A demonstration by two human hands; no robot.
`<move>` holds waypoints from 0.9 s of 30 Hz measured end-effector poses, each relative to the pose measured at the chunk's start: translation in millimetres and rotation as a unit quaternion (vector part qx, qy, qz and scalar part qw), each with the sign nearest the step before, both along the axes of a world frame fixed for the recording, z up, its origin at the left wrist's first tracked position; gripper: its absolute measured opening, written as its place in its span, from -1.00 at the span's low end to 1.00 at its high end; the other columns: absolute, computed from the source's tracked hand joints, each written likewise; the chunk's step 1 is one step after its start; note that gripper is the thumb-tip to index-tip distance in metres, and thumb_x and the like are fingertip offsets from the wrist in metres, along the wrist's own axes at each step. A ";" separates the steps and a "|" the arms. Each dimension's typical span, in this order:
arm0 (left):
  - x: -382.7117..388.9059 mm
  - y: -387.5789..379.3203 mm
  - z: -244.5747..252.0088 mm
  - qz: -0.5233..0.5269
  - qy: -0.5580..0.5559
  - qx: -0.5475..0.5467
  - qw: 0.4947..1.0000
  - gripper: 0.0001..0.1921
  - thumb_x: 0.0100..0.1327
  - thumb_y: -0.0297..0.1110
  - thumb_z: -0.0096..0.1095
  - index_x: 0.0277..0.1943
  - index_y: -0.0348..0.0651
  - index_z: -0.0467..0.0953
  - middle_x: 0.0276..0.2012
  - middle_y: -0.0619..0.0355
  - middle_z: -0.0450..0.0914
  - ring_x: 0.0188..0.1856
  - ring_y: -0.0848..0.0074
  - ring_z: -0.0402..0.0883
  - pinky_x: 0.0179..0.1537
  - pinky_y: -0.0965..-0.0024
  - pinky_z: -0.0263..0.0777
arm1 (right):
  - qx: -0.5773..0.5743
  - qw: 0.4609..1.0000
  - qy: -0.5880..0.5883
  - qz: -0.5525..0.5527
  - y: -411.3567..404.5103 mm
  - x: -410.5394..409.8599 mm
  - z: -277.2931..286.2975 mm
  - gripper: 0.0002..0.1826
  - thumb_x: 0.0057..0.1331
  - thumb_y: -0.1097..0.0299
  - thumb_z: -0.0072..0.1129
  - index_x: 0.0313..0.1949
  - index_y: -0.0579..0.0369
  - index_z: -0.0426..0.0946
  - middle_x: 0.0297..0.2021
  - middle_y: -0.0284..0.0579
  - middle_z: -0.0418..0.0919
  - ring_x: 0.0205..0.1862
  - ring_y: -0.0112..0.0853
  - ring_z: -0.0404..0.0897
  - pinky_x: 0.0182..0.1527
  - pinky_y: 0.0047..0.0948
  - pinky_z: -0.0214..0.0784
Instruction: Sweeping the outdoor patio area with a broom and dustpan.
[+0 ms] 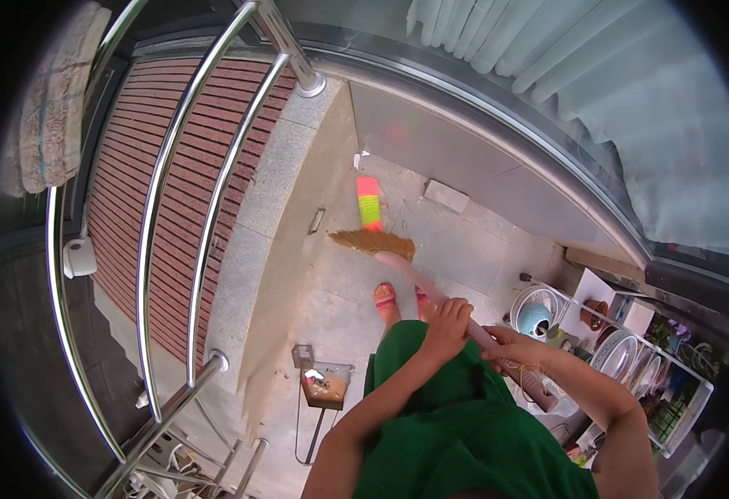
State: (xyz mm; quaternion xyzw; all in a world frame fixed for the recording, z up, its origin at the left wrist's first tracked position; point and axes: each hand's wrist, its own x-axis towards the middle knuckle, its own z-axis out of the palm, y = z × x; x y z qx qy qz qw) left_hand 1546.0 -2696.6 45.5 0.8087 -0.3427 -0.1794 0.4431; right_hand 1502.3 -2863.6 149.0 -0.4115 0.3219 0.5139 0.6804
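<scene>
My left hand point(449, 327) grips the pink handle of a broom point(374, 242), and my right hand point(511, 349) holds the same handle nearer its end, where a yellow cord is tied. The straw bristles rest on the tiled floor in front of my feet. Just beyond them lies a pink and yellow-green strip point(369, 203); its near end meets the bristles. Small white scraps point(359, 159) lie in the far corner. A long-handled dustpan point(325, 385) with debris in it stands on the floor at the lower left.
Steel railings point(171, 143) rise at the left beside a raised ledge with a red ribbed mat point(183, 125). A flat grey block point(445, 196) lies near the far wall. At the right stands a white rack point(708, 399) with pots, baskets and plants. A towel point(58, 100) hangs upper left.
</scene>
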 end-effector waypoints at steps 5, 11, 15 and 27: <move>11.1 19.8 -75.5 0.036 0.031 0.071 0.996 -0.64 -0.12 -0.45 0.24 -0.21 -0.25 0.33 -0.14 -0.02 0.35 -0.01 0.18 0.31 -0.01 0.14 0.20 | -0.035 0.992 0.020 -0.120 -15.2 -66.1 -29.7 -0.30 0.13 0.43 0.06 0.22 0.11 -0.05 -0.46 -0.24 0.37 -0.59 -0.53 0.41 -0.56 -0.55 0.33; 64.0 69.5 -204.3 0.091 0.037 0.271 0.958 -0.70 -0.09 -0.41 0.22 -0.25 -0.26 0.39 -0.26 -0.01 0.38 -0.14 0.16 0.37 -0.15 0.18 0.30 | -0.235 0.970 0.043 0.043 -12.0 -124.9 -59.2 -0.28 0.08 0.42 0.04 0.21 0.15 -0.07 -0.46 -0.16 0.40 -0.57 -0.47 0.41 -0.52 -0.51 0.29; 110.2 80.5 -297.7 0.092 0.044 0.377 0.921 -0.71 -0.01 -0.31 0.21 -0.25 -0.25 0.37 -0.23 -0.01 0.38 -0.11 0.20 0.37 -0.09 0.20 0.30 | -0.254 0.965 0.059 0.013 -1.6 -159.2 -85.1 -0.25 0.05 0.33 0.09 0.20 0.18 -0.04 -0.45 -0.14 0.40 -0.54 -0.46 0.41 -0.48 -0.50 0.30; 176.8 32.8 -539.5 0.229 0.105 0.441 0.861 -0.29 0.02 -0.14 0.24 0.14 -0.23 0.04 -0.01 -0.15 0.24 0.06 0.05 0.27 -0.05 0.02 0.32 | -0.254 0.922 0.265 -0.124 20.9 -258.5 -171.0 -0.48 0.05 0.26 0.21 -0.04 0.23 0.28 -0.29 -0.16 0.46 -0.27 -0.49 0.41 -0.20 -0.49 0.30</move>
